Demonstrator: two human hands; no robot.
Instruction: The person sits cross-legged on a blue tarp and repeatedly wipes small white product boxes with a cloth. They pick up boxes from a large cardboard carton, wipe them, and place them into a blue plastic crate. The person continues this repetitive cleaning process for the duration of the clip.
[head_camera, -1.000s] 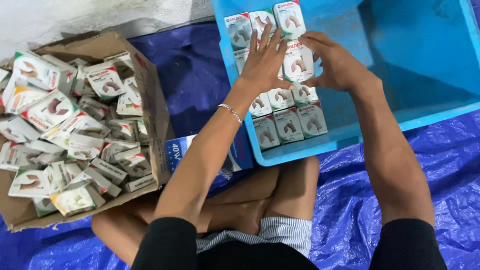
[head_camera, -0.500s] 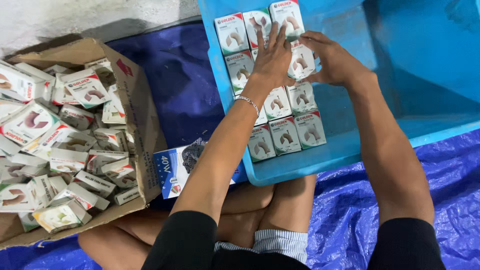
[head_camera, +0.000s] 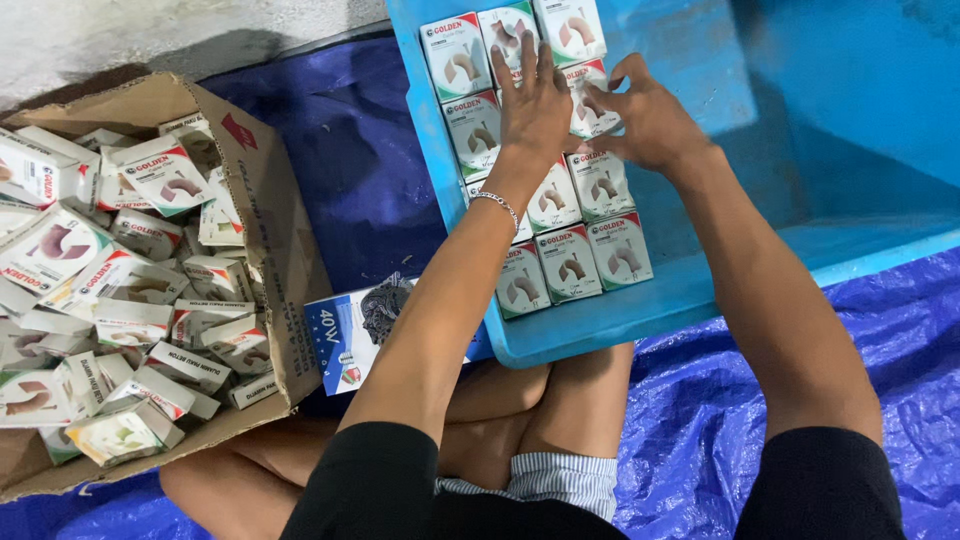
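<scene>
Rows of small white boxes (head_camera: 570, 262) with red and green print stand side by side at the left end of a blue plastic crate (head_camera: 640, 320). My left hand (head_camera: 535, 100) lies flat on the upper rows with its fingers spread, and a thin bracelet (head_camera: 497, 203) sits on that wrist. My right hand (head_camera: 650, 120) is just to its right. Its fingers curl around one small box (head_camera: 583, 100) at the edge of the second row.
An open cardboard carton (head_camera: 265, 210) heaped with several loose small boxes sits at the left. A flat printed packet (head_camera: 345, 335) lies between the carton and the crate. A blue tarp (head_camera: 700, 450) covers the ground under my crossed legs, with concrete floor (head_camera: 150, 30) beyond.
Both hands have stayed over the upper rows, and the box in my right hand has settled lower among its neighbours. The view has drifted slightly to the right.
</scene>
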